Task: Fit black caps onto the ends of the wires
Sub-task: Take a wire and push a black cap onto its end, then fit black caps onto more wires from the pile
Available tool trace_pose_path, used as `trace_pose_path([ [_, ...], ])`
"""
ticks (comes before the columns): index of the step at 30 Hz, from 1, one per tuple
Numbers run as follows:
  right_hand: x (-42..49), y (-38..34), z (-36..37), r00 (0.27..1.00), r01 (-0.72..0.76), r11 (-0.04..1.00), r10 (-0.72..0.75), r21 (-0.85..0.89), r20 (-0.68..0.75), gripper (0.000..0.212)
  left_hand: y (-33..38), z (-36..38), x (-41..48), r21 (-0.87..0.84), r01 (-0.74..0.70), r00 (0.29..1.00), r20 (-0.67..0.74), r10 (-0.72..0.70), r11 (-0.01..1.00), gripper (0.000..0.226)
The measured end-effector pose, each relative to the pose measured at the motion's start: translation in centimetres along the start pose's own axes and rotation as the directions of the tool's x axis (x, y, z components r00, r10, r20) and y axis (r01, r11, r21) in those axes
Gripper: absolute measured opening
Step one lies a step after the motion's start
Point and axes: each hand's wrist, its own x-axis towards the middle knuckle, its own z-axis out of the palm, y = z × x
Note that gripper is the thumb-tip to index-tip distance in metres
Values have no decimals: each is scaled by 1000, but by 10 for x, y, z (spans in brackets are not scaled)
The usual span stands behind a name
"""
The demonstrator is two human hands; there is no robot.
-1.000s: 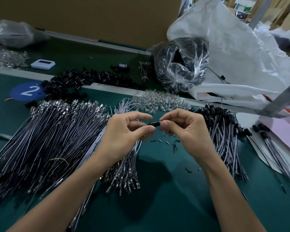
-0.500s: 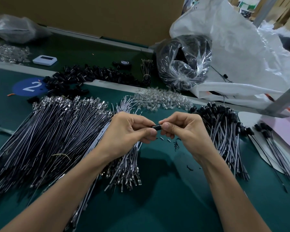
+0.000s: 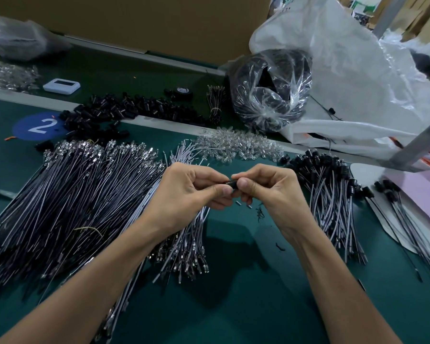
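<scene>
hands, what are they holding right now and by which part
A small black cap, held between the two: the left hand pinches its left end, the right hand pinches its right end.

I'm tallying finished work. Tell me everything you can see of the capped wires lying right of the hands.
The capped wires lie in a loose fan on the green table, just right of the right hand. They are thin grey-white strands with small black caps on their far ends, bunched together. Their near ends splay out toward the viewer, with small dark tips. No hand grips them.
</scene>
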Motion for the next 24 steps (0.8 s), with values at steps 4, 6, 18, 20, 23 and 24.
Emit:
trace_pose_path([
  [4,0,-14,-3,999,52,997,-53,59,12,14,7,4,-2,-111,-9,999,43,14,994,29],
  [6,-2,-26,-15,998,56,984,-56,170,-3,19,13,0,-2,-165,-10,994,104,28,986,42],
  [18,-15,-60,-143,884,-199,977,146,-75,-445,30,11,-24,5,-330,19,891,-423,-166,944,18],
  [20,-5,-48,-149,859,-308,918,156,-248,-488,31,10,-23,5,-334,52,892,-408,-195,941,19],
  [23,8,-32,-147,832,-421,758,104,-498,-545,33,10,-23,5,-346,59,884,-418,-210,936,21],
  [24,12,-29,-144,827,-452,649,48,-612,-560,33,10,-23,5,-348,49,878,-432,-206,936,22],
])
